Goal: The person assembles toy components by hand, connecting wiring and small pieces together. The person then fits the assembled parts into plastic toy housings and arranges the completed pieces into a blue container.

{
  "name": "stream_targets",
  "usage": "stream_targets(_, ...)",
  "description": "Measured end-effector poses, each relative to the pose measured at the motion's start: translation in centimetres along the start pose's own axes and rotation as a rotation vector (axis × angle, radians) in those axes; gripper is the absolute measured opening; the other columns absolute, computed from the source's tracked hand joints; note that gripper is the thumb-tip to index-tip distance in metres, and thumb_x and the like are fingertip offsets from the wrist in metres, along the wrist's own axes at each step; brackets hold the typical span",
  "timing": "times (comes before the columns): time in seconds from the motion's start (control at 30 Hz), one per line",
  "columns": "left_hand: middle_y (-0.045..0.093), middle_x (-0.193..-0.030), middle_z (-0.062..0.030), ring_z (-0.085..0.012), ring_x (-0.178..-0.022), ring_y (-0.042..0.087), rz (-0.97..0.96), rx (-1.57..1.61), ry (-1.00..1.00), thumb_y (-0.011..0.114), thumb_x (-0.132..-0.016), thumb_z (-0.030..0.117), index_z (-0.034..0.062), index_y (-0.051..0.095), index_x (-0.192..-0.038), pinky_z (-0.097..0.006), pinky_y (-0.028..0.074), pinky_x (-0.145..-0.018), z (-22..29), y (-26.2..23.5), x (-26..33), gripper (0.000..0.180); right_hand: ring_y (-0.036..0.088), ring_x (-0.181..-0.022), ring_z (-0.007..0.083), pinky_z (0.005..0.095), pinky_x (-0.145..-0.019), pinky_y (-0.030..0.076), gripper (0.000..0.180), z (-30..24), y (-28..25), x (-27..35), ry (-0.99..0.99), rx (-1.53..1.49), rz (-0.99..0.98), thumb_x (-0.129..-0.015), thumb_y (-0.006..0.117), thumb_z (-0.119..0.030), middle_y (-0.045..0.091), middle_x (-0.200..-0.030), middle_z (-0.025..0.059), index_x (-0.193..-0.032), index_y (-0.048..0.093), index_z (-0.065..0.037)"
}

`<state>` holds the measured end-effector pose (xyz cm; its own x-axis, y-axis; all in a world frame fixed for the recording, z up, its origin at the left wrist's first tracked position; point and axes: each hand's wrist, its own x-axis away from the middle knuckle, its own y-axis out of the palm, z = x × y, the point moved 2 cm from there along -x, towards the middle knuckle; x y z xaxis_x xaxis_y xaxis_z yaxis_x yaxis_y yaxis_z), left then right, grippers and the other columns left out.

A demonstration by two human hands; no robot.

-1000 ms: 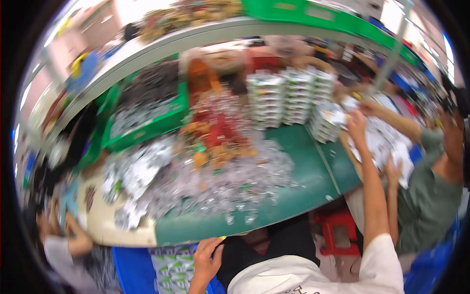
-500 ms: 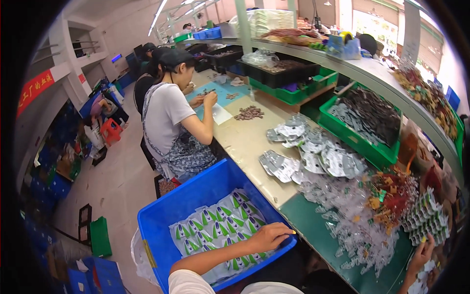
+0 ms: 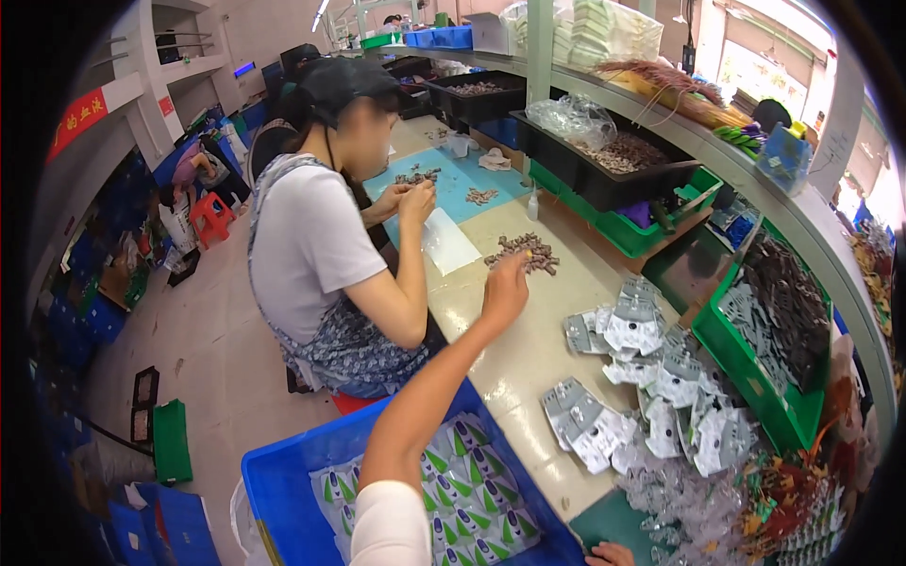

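My left hand (image 3: 507,291) reaches far forward over the table. Its fingers are drawn together at the near edge of a pile of small brown pieces (image 3: 540,257); what they pinch is hidden. One fingertip carries something yellow. Only part of my right hand (image 3: 612,555) shows at the lower edge, beside the corner of the green mat (image 3: 604,522), with its fingers mostly cut off. Under my left arm stands a blue bin (image 3: 283,462) with rows of bagged green-and-white packs (image 3: 462,491). Grey-and-white moulded parts (image 3: 590,424) lie to the right of my arm.
A co-worker (image 3: 311,245) sits at the left, hands over a blue mat (image 3: 462,189). Clear plastic pieces (image 3: 675,500) and red-and-yellow bundles (image 3: 783,509) cover the right side. A green crate (image 3: 797,424) and black tray (image 3: 661,184) flank the table beneath a shelf.
My left hand has moved from the blue bin's rim forward to the brown pile. My right hand has come from the far right to the lower middle. The view has shifted.
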<state>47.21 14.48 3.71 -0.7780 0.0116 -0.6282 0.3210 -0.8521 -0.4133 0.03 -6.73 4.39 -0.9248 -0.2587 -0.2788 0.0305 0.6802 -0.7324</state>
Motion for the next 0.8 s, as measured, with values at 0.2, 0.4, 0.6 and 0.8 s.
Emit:
stream_targets(0.2,0.058,-0.108,-0.024,-0.0412,-0.103,0.053,0.058,-0.298,-0.196,0.047,-0.074,-0.006,-0.0018,0.055,-0.112,-0.047,0.044,-0.088,-12.9,6.9,-11.8,0.039,0.052,-0.111,0.0361,0.045,-0.095,0.041,0.03,2.3,1.8,-0.4,0.164,-0.028,-0.006,-0.079,0.067,-0.009,0.055,-0.117,0.0177,-0.108,0.062,-0.002)
stream_targets(0.4,0.058,-0.109,-0.0202,-0.039,-0.108,0.05,0.035,-0.495,-0.227,0.05,-0.076,-0.003,0.0011,0.055,-0.112,-0.048,0.044,-0.089,-19.5,8.6,-16.7,0.036,0.045,-0.118,0.0345,0.0452,-0.1,0.035,0.038,3.7,2.8,1.7,0.363,-0.106,-0.166,-0.08,0.064,-0.016,0.052,-0.122,0.0159,-0.116,0.06,-0.006)
stream_targets(0.6,0.063,-0.088,-0.0216,-0.0391,-0.083,0.06,0.226,-0.52,-0.13,0.057,-0.073,-0.003,-0.0002,0.059,-0.09,-0.045,0.048,-0.073,-19.9,9.5,-17.0,0.017,0.036,-0.125,0.0317,0.0448,-0.104,0.029,0.042,4.4,3.3,2.8,0.595,-0.185,-0.282,-0.084,0.061,-0.022,0.042,-0.131,0.0138,-0.123,0.053,-0.009)
stream_targets(0.8,0.063,-0.086,-0.0206,-0.0373,-0.083,0.061,0.165,-0.498,-0.036,0.06,-0.07,-0.006,0.0001,0.06,-0.104,-0.043,0.049,-0.074,-19.4,8.5,-16.1,0.034,0.028,-0.132,0.029,0.0444,-0.108,0.023,0.047,4.8,3.5,4.0,0.774,-0.31,-0.445,-0.088,0.057,-0.029,0.033,-0.14,0.0117,-0.131,0.046,-0.012)
